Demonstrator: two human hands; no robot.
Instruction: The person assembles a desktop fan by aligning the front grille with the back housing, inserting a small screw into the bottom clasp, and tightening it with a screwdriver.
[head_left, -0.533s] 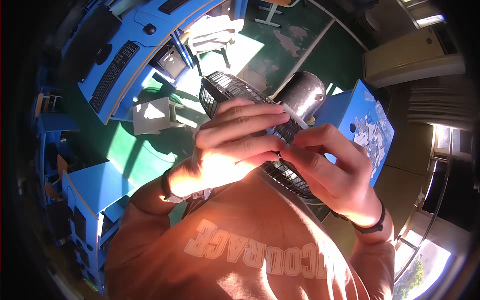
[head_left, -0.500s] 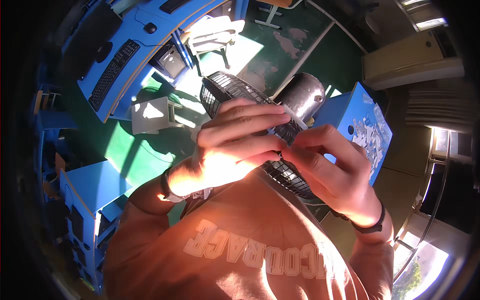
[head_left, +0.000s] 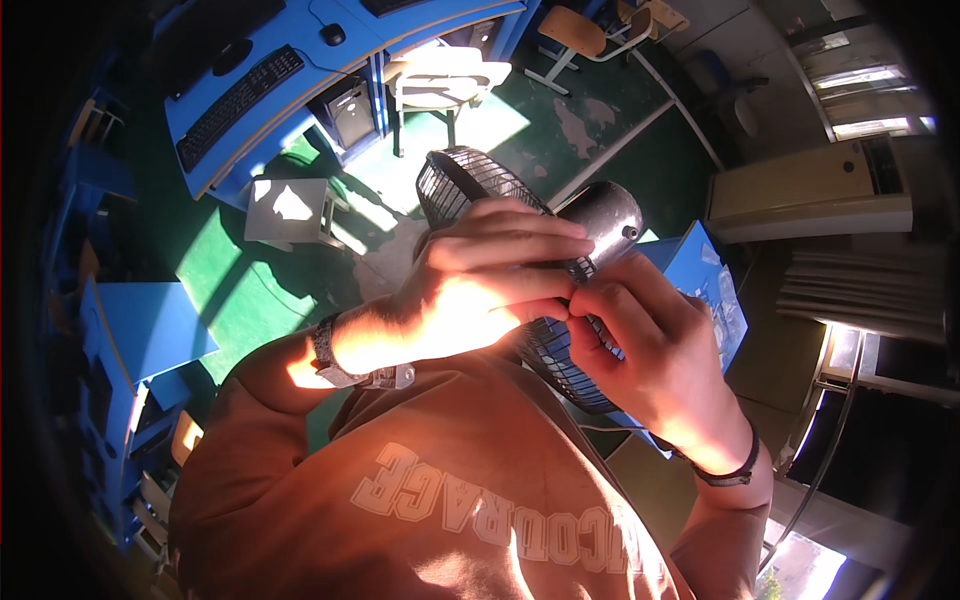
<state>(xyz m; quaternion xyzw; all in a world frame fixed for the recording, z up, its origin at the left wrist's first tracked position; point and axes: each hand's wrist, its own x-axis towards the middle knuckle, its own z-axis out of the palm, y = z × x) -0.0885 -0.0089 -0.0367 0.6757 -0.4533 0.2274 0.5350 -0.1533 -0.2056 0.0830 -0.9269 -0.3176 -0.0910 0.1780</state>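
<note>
Showing behind both hands' fingers (head_left: 515,250), black fan (head_left: 560,365)

And at the centre, behind the left fingers (head_left: 510,250) and right fingers (head_left: 632,300), spotting a round black wire fan (head_left: 468,185), with a black metal cylinder (head_left: 608,212) just to its upper right. Up left, on a long blue worktop (head_left: 287,36), seeing a black rectangular keyboard (head_left: 242,95) left of a small black mouse (head_left: 333,35). In front, on the green floor (head_left: 238,285), finding a pale square seat (head_left: 287,212). Over right, beyond the right fingers, catching another blue worktop (head_left: 690,262).
</note>
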